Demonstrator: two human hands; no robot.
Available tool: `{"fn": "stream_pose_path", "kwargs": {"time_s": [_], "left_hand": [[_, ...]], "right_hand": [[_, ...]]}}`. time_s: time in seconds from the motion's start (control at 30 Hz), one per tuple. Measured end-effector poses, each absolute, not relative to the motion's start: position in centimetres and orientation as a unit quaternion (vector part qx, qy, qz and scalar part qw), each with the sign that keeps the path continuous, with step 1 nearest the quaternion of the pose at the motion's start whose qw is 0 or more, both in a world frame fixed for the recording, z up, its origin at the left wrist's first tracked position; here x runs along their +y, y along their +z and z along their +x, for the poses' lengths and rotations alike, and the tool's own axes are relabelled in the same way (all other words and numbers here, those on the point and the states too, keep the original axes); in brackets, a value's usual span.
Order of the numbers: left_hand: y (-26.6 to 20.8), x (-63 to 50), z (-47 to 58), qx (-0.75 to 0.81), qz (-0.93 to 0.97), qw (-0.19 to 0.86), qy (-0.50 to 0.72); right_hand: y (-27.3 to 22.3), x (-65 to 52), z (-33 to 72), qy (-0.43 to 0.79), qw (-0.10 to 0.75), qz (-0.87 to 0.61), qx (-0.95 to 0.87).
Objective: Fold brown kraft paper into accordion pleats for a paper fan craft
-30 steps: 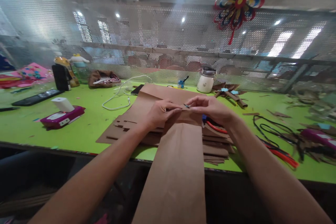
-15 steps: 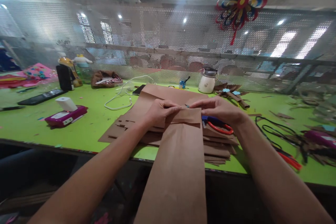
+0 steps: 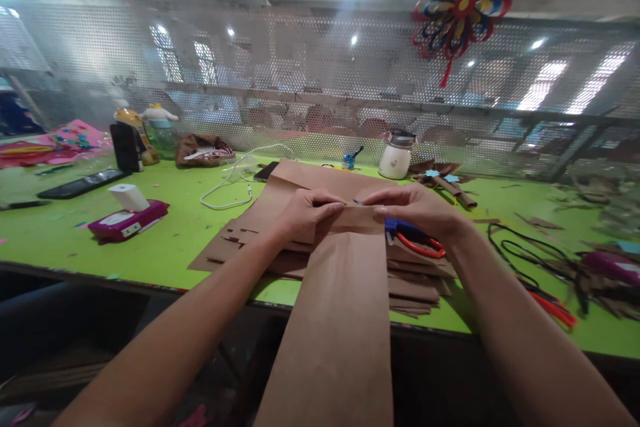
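A long strip of brown kraft paper [image 3: 345,320] runs from the table down past its front edge. My left hand [image 3: 313,210] pinches the strip's far end on the left, thumb against fingers. At the right corner of the same end, my right hand [image 3: 413,207] is closed on the paper, thumb below and fingers above. The far end is folded along a crease between both hands. Beneath lies a stack of brown paper sheets [image 3: 410,287], some with small slots cut in them. Scissors with a red and blue handle [image 3: 420,245] rest beside my right hand, blades hidden.
On the green table [image 3: 175,233] a purple power strip [image 3: 127,220] holds a white charger, and a white cable [image 3: 225,197] curls nearby. A white jar [image 3: 396,155] stands behind the paper. Black cord [image 3: 520,253] and paper scraps lie right.
The flap at the strip's far end, which hung toward me, has been turned up between my fingers. Both hands stay in nearly the same place.
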State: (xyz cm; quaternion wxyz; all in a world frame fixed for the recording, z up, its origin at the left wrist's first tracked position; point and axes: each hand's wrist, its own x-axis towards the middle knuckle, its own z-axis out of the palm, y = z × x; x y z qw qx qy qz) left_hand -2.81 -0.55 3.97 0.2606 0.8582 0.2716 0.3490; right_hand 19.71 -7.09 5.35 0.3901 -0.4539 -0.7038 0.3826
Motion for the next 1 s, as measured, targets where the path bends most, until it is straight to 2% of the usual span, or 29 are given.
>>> {"fn": "stream_pose_path", "kwargs": {"time_s": [0.17,0.47,0.67,0.83,1.0], "left_hand": [[3.8,-0.3,-2.7,0.261,0.858,0.268,0.351],[3.7,0.0,-3.0,0.282,0.846,0.272,0.360],[3.5,0.1,-3.0,0.292,0.838,0.289,0.358],[3.6,0.0,-3.0,0.307,0.813,0.349,0.350],[3.4,0.0,-3.2,0.284,0.747,0.485,0.356]], "right_hand": [[4.9,-6.5,20.0,0.353,0.410,-0.463,-0.702],[5.0,-6.8,20.3,0.421,0.399,-0.434,-0.689],[4.8,-6.5,19.8,0.422,0.430,-0.433,-0.670],[4.6,-6.2,19.3,0.363,0.442,-0.445,-0.689],[3.4,-5.2,18.4,0.276,0.501,-0.474,-0.670]]}}
